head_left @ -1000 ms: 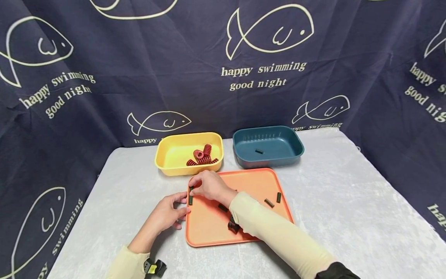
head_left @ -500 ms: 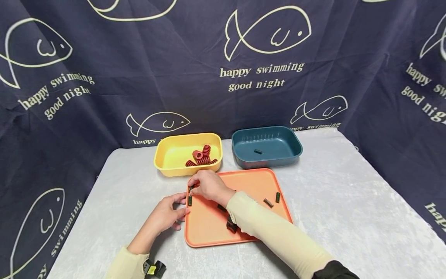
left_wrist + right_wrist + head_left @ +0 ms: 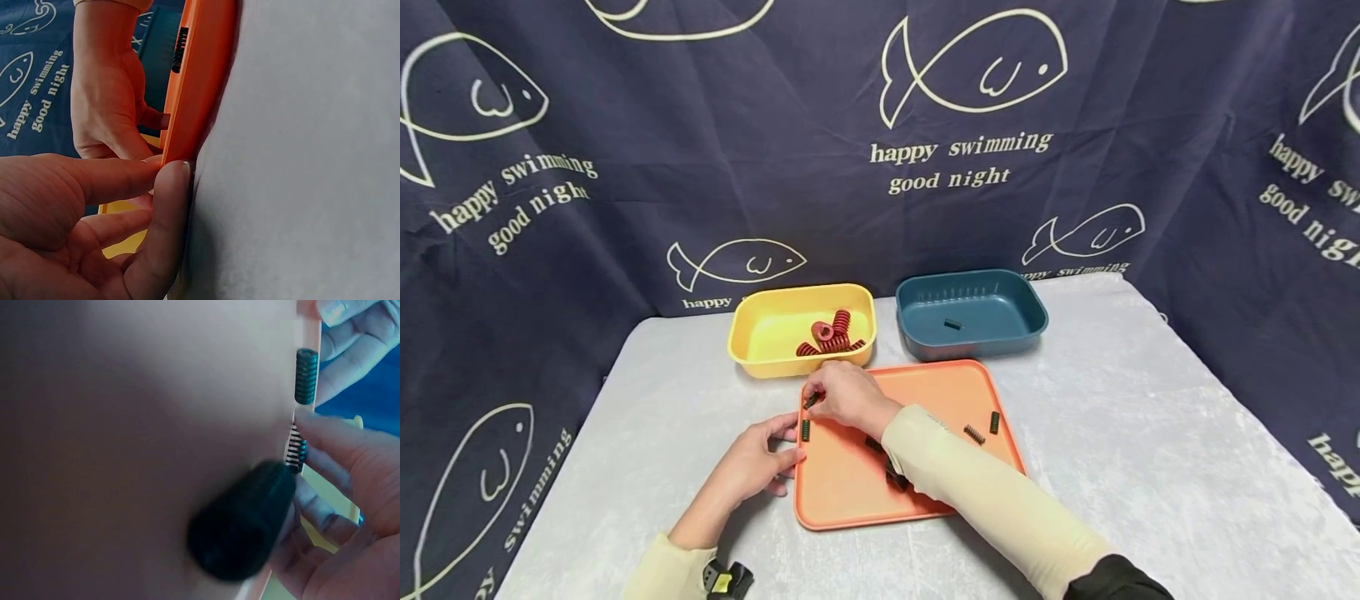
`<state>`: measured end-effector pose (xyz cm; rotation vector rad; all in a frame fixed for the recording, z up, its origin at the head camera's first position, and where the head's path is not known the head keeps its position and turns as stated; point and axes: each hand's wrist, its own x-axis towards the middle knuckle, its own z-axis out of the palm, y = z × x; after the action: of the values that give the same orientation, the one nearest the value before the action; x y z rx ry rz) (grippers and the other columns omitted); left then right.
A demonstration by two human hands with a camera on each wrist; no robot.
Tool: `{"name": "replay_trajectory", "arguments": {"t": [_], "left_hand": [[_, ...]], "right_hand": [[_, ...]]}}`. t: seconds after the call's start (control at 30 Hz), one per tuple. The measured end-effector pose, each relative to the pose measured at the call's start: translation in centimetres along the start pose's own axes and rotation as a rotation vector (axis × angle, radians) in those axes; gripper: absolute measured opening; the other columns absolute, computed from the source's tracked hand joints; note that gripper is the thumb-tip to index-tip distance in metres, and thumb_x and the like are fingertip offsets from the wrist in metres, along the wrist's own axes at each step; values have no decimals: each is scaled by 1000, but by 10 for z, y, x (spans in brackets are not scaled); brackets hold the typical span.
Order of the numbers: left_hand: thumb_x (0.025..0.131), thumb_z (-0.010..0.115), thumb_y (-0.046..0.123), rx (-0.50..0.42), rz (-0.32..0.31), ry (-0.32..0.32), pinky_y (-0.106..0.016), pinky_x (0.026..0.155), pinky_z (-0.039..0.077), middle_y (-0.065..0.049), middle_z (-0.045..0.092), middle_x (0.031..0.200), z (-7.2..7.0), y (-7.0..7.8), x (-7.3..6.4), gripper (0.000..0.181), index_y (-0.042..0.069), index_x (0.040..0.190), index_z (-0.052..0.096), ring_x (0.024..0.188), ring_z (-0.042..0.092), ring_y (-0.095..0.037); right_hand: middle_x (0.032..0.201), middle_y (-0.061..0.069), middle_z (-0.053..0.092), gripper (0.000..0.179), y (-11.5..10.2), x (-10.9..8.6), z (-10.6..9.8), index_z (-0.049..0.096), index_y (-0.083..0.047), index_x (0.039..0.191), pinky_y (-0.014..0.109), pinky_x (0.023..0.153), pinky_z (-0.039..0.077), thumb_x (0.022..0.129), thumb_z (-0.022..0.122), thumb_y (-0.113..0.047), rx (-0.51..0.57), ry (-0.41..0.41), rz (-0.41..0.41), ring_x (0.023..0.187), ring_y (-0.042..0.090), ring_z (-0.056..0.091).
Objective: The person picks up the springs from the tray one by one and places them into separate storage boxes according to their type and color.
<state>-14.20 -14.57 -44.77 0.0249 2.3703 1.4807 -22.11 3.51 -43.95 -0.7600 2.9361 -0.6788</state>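
So, white-covered table [image 3: 1150,467] is carrying the orange tray [image 3: 850,500], with the yellow bin [image 3: 763,333] sitting behind its far left corner. Left hand [image 3: 748,462] is pinching the tray's left edge; right hand [image 3: 850,396] is gripping a dark spring [image 3: 812,401] at that corner, its long axis slanting near-left to far-right. Green spring [image 3: 805,430] is lying just nearer, axis running along the left edge.
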Motion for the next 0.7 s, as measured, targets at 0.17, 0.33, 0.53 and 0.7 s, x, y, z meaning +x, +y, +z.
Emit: {"name": "replay_trajectory", "arguments": {"t": [0.17,0.33,0.53,0.7], "left_hand": [[91,73,-7,-29,-17,-8,-41,50,61,-15,62,118,-2,-1,2,61,2,148,53,66,69,-21],[92,72,-7,-76,-1,-43,-42,51,61,-18,60,119,-5,-3,2,61,0,149,51,68,70,-23],[94,69,-7,-130,-9,-81,-41,53,62,-19,59,121,-8,-6,5,59,0,150,49,72,72,-25],[94,68,-8,-140,-24,-83,-40,53,62,-19,57,122,-10,-6,5,60,0,150,49,73,72,-25]], "right_hand": [[89,-10,66,10,-3,1,-1,79,-26,88,28,76,51,82,86,-22,-25,-8,2,89,11,60],[83,-9,66,15,2,-4,-7,78,-20,86,25,74,48,79,81,-7,103,-29,-38,85,11,55],[91,-1,74,17,23,-20,-39,80,-6,96,22,69,53,82,76,3,425,-4,-74,78,17,65],[99,5,76,21,49,-34,-77,80,-6,104,30,71,59,86,74,4,574,39,-37,81,28,71]]}}
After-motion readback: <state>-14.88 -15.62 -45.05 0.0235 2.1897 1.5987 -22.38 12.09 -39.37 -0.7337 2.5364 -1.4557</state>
